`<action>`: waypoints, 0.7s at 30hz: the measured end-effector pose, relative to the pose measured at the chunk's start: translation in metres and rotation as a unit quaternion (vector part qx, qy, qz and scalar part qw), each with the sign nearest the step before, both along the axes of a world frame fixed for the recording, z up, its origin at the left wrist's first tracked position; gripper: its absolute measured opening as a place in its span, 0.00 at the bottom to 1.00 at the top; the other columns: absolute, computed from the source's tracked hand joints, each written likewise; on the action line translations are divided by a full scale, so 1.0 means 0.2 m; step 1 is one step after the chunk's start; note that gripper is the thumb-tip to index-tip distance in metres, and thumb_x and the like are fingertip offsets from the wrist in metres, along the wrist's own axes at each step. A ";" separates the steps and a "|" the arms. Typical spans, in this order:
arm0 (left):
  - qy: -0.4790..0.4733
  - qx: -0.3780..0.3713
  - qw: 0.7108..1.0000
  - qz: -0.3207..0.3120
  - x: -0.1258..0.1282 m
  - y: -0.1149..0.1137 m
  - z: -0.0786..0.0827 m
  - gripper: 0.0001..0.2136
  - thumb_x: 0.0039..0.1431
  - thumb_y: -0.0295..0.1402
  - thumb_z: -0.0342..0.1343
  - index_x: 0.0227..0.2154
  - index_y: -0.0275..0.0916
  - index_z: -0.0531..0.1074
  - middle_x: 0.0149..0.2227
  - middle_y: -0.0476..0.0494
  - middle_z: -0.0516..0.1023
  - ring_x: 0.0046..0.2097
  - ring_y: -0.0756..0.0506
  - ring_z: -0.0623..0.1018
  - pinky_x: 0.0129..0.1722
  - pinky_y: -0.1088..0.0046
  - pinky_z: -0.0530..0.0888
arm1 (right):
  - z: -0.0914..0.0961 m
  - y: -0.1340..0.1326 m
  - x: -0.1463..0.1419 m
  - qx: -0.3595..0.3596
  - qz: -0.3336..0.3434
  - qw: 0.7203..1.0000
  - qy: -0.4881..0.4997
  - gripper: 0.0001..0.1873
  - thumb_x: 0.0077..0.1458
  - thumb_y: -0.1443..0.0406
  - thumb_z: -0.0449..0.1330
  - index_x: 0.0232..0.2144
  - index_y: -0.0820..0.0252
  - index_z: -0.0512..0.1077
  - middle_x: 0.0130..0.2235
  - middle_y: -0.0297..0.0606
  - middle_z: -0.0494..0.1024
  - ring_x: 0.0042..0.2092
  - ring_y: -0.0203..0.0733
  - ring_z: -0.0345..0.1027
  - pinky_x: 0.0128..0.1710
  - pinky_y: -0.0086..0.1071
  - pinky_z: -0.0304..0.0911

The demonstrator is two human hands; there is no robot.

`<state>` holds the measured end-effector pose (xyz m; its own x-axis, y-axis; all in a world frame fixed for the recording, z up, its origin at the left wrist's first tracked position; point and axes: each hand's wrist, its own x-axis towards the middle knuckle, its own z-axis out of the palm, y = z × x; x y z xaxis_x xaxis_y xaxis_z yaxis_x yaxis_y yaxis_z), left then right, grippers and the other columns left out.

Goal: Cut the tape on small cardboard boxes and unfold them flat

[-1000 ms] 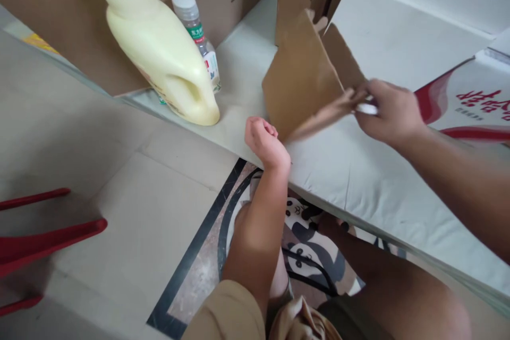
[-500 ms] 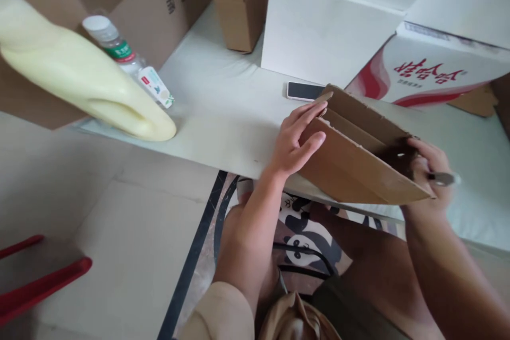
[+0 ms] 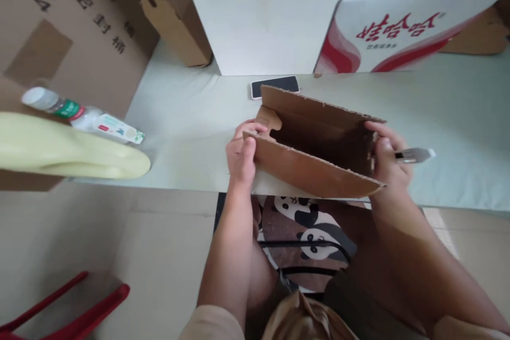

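A brown cardboard box [image 3: 311, 162], partly unfolded with its mouth facing up, sits at the near edge of the pale table [image 3: 191, 138]. My left hand [image 3: 241, 154] pinches the box's left end, fingers closed on the cardboard flap. My right hand [image 3: 386, 159] grips the box's right end, and a grey pen-like tool [image 3: 414, 155] sticks out of that hand to the right.
A phone [image 3: 274, 86] lies behind the box. White cartons [image 3: 266, 21], one with red print [image 3: 398, 32], stand at the back, beside a folded brown box [image 3: 175, 16]. A cream jug [image 3: 67, 149], a clear bottle [image 3: 79, 114] and a large brown carton [image 3: 59, 26] are left. A red chair [image 3: 79, 308] stands below.
The box has been swung round and opened up in front of me. My left hand went from a loose fist to gripping the left end; my right hand shifted to the right end.
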<state>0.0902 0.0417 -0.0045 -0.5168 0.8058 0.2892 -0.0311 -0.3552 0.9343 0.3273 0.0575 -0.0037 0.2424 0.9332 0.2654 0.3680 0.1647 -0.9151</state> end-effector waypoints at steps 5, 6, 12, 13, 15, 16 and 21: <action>0.015 -0.010 0.999 0.034 0.01 0.03 -0.03 0.24 0.54 0.60 0.54 0.24 0.43 0.77 0.37 0.40 0.78 0.54 0.39 0.76 0.54 0.64 0.73 | -0.02 0.02 0.05 -0.003 0.146 0.989 -0.019 0.20 0.64 0.50 0.52 0.52 0.46 0.74 0.52 0.38 0.79 0.54 0.51 0.73 0.58 0.51 0.68; 0.010 -0.012 0.999 0.038 0.01 0.03 -0.03 0.24 0.54 0.59 0.54 0.24 0.43 0.77 0.37 0.40 0.78 0.54 0.39 0.76 0.54 0.65 0.73 | -0.01 0.01 0.05 0.004 0.168 0.985 -0.032 0.20 0.64 0.51 0.52 0.53 0.46 0.73 0.52 0.38 0.78 0.55 0.51 0.73 0.58 0.51 0.68; -0.002 -0.029 0.998 0.047 0.02 0.02 -0.05 0.19 0.55 0.54 0.56 0.26 0.43 0.75 0.36 0.44 0.76 0.43 0.44 0.78 0.44 0.70 0.75 | -0.03 -0.02 0.02 0.042 0.219 0.974 0.035 0.17 0.67 0.53 0.49 0.56 0.43 0.61 0.55 0.39 0.75 0.53 0.47 0.74 0.53 0.48 0.71; 0.006 -0.039 0.998 0.050 0.02 0.02 -0.05 0.18 0.55 0.53 0.57 0.26 0.42 0.74 0.36 0.44 0.76 0.42 0.44 0.78 0.42 0.70 0.75 | -0.04 -0.02 0.01 0.052 0.221 0.972 0.060 0.18 0.67 0.54 0.49 0.57 0.43 0.59 0.56 0.39 0.75 0.52 0.46 0.75 0.52 0.48 0.72; 0.021 -0.039 0.997 0.058 0.02 0.02 -0.05 0.15 0.54 0.50 0.60 0.28 0.42 0.73 0.37 0.45 0.76 0.43 0.45 0.78 0.44 0.71 0.75 | -0.04 -0.01 0.01 0.077 0.230 0.968 0.070 0.16 0.67 0.54 0.50 0.56 0.44 0.61 0.55 0.39 0.75 0.53 0.46 0.74 0.54 0.48 0.71; 0.025 -0.030 0.997 0.060 0.02 0.02 -0.04 0.14 0.53 0.48 0.62 0.31 0.43 0.73 0.40 0.46 0.77 0.45 0.45 0.78 0.47 0.71 0.75 | -0.04 0.00 0.01 0.089 0.233 0.967 0.059 0.14 0.67 0.55 0.50 0.52 0.45 0.66 0.54 0.39 0.76 0.54 0.47 0.74 0.56 0.48 0.70; 0.055 -0.012 0.998 0.039 0.00 0.03 -0.04 0.17 0.51 0.40 0.64 0.45 0.47 0.74 0.53 0.45 0.76 0.60 0.42 0.74 0.61 0.65 0.69 | -0.04 0.02 0.04 0.070 0.236 0.968 0.045 0.14 0.64 0.58 0.52 0.34 0.51 0.78 0.50 0.39 0.80 0.54 0.50 0.74 0.57 0.51 0.68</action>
<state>0.0899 0.0482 -0.0122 -0.5446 0.7716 0.3287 0.0992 -0.3298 0.9388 0.3358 0.0622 -0.0110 -0.1742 0.9022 0.3946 0.1422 0.4196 -0.8965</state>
